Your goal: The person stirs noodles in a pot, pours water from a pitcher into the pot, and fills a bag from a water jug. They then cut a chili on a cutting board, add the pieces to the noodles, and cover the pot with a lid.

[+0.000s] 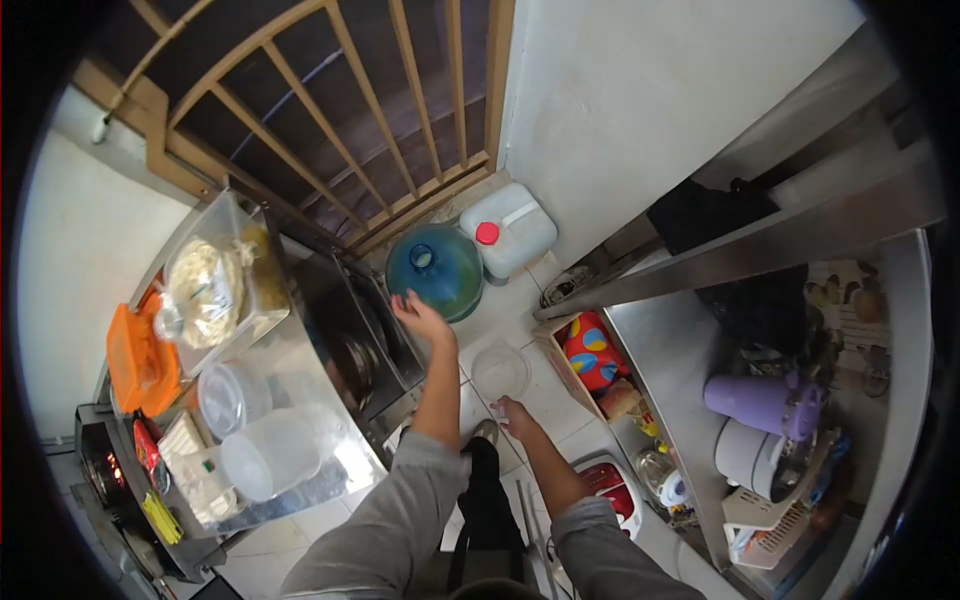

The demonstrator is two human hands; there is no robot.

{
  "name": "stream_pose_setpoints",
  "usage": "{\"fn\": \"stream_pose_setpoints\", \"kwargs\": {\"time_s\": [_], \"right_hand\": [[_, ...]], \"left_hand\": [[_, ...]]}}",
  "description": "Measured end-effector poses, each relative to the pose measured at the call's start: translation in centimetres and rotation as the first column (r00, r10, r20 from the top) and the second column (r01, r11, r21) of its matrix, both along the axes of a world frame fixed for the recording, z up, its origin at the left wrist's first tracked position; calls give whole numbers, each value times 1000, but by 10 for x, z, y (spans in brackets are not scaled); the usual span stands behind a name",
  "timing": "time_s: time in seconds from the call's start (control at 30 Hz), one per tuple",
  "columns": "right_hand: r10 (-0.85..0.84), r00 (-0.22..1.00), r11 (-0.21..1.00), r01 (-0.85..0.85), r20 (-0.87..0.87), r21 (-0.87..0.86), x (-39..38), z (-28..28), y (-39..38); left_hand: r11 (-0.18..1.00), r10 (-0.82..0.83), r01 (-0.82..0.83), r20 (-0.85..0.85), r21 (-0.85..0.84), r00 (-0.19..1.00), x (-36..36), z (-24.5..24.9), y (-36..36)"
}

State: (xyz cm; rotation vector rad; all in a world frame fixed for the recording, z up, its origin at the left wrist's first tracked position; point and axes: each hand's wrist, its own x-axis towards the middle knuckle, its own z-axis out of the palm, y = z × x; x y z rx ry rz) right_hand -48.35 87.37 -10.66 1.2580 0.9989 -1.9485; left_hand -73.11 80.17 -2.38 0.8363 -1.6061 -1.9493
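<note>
At frame centre, the left hand (421, 318) was open and empty near one blue jug (435, 268). The right hand (514, 414) gripped one clear bowl (500, 369).

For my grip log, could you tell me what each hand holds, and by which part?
The right hand pinches the clear round container by its near rim; the left hand is open, holding nothing.

We are standing in a small working kitchen, shown by the steel counter (300, 380) with food tubs, a dish rack (775, 520) of washed ware, and water jugs (436, 268) on tiled floor.
</note>
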Motion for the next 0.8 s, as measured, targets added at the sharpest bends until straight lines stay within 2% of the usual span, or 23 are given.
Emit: {"fn": "stream_pose_setpoints", "kwargs": {"time_s": [0.03, 0.07, 0.1, 0.13, 0.17, 0.2, 0.23, 0.27, 0.3, 0.33, 0.37, 0.43, 0.47, 0.5, 0.57, 0.6, 0.63, 0.7, 0.73, 0.77, 0.8], "right_hand": [[-15, 1000, 999, 15, 20, 39, -4, -11, -4], [3, 1000, 997, -5, 27, 73, -17, 12, -5], [-12, 999, 997, 9, 40, 77, -17, 4, -7], [-38, 999, 996, 40, -28, 75, -16, -3, -5], [-58, 994, 995, 65, -92, 73, -12, -10, -3], [-65, 996, 996, 69, -58, 62, -13, -17, -1], [-80, 996, 995, 82, -38, 59, -9, -20, 2], [-83, 995, 996, 85, -62, 22, -9, -20, 6], [-91, 992, 996, 90, -89, -19, -10, -19, 6], [-113, 991, 993, 116, -66, 36, -9, -21, 4], [-127, 990, 991, 128, -57, 29, -10, -23, 2], [-138, 990, 990, 138, 0, 33, -7, -39, -1], [-189, 982, 979, 189, -11, 80, -5, -47, -8], [-194, 981, 978, 194, -5, 81, -2, -46, -10], [-214, 974, 975, 218, -75, 50, -1, -41, -14], [-219, 972, 973, 224, -86, 49, -4, -39, -16], [-234, 970, 969, 238, -64, 59, -4, -39, -19], [-258, 965, 963, 261, -42, 68, 0, -41, -26], [-228, 973, 970, 231, -36, 80, 5, -43, -27], [-200, 979, 975, 202, -32, 92, 6, -45, -29], [-177, 984, 976, 178, -20, 128, 10, -51, -33]], "left_hand": [[987, 124, -133, 102, 88, 987, -41, -23, 2], [976, -40, 16, 107, 217, 993, -69, -35, -3], [924, -208, 163, 96, 345, 973, -93, -48, -13], [818, -396, 265, 166, 511, 903, -122, -72, -33], [673, -572, 316, 200, 669, 795, -144, -97, -48], [742, -642, 292, 513, 603, 570, -157, -84, -53], [799, -594, 308, 759, 517, 265, -163, -59, -59], [796, -595, 312, 765, 518, 247, -167, -52, -63], [690, -695, 364, 713, 625, 94, -171, -47, -66], [571, -767, 389, 639, 723, -63, -172, -44, -68], [572, -761, 390, 645, 722, -78, -171, -41, -69], [375, -838, 567, 530, 733, -130, -167, -39, -71], [347, -850, 518, 495, 782, -178, -168, -41, -73], [344, -849, 515, 495, 785, -186, -162, -38, -69], [288, -925, 471, 369, 834, -89, -148, -27, -66], [236, -966, 388, 258, 891, -4, -149, -37, -70], [232, -966, 400, 257, 887, -9, -148, -43, -69], [252, -924, 137, 196, 958, 329, -146, -49, -63], [294, -835, -142, 326, 945, 443, -149, -44, -55], [294, -838, -137, 324, 946, 439, -151, -46, -53], [269, -799, -168, 317, 948, 511, -149, -62, -54]]}}
